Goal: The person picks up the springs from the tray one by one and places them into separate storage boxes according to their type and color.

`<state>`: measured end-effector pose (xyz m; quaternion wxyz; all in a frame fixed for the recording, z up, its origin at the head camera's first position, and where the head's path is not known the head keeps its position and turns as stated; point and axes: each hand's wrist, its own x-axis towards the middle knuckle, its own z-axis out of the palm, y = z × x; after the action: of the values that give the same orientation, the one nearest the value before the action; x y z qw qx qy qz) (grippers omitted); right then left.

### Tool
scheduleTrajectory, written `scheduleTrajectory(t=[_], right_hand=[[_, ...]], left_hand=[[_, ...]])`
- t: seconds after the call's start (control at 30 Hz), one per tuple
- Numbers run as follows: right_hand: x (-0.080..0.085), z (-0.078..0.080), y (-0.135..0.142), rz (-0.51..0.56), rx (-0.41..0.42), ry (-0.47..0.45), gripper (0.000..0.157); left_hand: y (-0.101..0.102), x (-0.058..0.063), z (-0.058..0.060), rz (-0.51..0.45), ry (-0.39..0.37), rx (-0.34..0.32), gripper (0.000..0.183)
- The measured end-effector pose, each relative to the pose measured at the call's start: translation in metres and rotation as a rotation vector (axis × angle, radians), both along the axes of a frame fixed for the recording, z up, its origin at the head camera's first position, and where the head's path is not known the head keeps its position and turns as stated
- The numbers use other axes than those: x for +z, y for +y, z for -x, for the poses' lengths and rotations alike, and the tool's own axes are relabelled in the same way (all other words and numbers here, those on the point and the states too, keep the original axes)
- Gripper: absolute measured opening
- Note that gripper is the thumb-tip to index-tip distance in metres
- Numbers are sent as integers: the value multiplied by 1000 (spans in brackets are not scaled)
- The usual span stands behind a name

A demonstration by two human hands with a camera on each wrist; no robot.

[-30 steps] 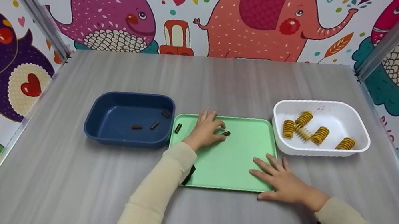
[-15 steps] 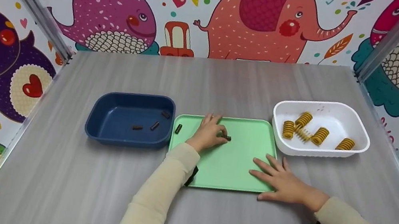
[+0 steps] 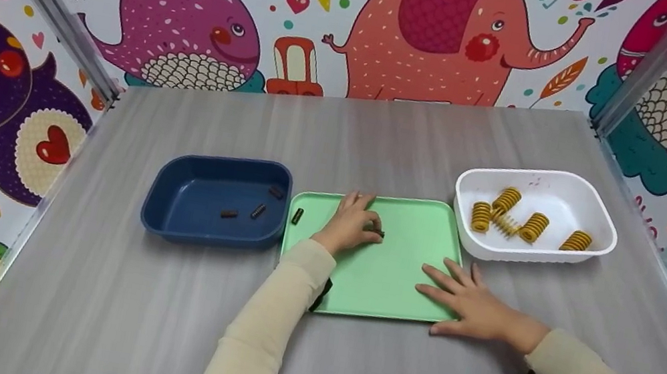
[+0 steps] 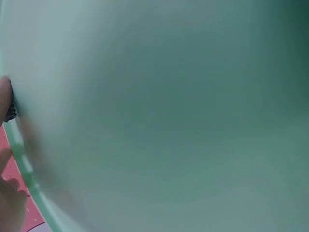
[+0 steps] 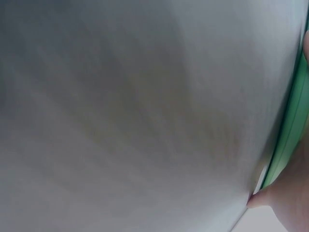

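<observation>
On the green tray (image 3: 400, 273), my left hand (image 3: 349, 225) pinches a small dark spring between thumb and forefinger; only its end (image 3: 382, 234) shows past the fingertips. The left wrist view catches that dark coil (image 4: 11, 111) at its left edge, beside a fingertip. Another small dark spring (image 3: 297, 215) lies by the tray's left rim. My right hand (image 3: 476, 306) rests with spread fingers over the tray's right edge, its thumb near the table. In the right wrist view the hand (image 5: 294, 188) lies against the tray's green rim (image 5: 289, 130).
Left of the tray stands a navy blue bin (image 3: 183, 233) with 3 small dark springs in it. A white bin (image 3: 532, 257) at the right holds several larger yellow springs (image 3: 533, 227). A printed wall (image 3: 440, 35) closes off the back of the grey table (image 3: 149, 319).
My left hand has moved slightly right and toward me, and its thumb and forefinger have closed on the small spring, which has turned and is now mostly covered. My right hand stays put.
</observation>
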<state>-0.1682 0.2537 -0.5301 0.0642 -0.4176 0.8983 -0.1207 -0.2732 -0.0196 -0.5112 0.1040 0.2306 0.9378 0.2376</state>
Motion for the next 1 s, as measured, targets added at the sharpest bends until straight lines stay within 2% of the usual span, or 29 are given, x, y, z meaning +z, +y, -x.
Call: scheduleTrajectory(t=[0.37, 0.67, 1.0], right_hand=[[1, -1, 0, 23, 3, -6, 70], [1, -1, -1, 20, 6, -1, 70], [1, -1, 0, 12, 2, -3, 70]], left_hand=[[-9, -3, 2, -34, 16, -47, 19], [-19, -2, 5, 24, 63, -129, 22], [-28, -4, 5, 8, 63, -125, 23]])
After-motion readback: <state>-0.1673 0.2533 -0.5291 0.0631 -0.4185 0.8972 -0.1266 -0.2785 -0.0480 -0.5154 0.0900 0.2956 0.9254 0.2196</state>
